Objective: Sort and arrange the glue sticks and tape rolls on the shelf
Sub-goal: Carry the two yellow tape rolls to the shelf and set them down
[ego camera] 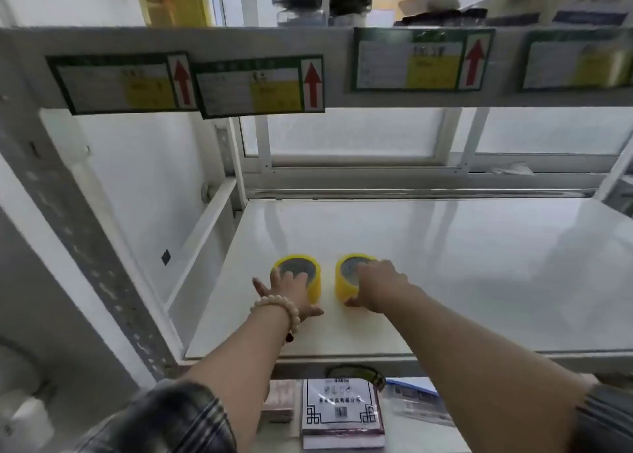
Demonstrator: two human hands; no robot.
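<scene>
Head view: left tape roll (317, 283) and right tape roll (344, 283) laid flat, cores upright, just apart, lower centre on shelf (479, 264). Left hand (291, 291) spread over first; right hand (376, 288) clamped on second, thumb at near wall.

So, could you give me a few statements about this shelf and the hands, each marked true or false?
1. Two yellow tape rolls lie on the white shelf. True: a left roll and a right roll.
2. Both hands are on the same roll. False: the left hand is on the left roll and the right hand is on the right roll.
3. The bead bracelet is on the right wrist. False: it is on the left wrist.
4. The labels on the shelf edge above carry red arrows pointing up. True.
5. The rolls are stacked. False: they lie side by side with a gap between them.
</scene>
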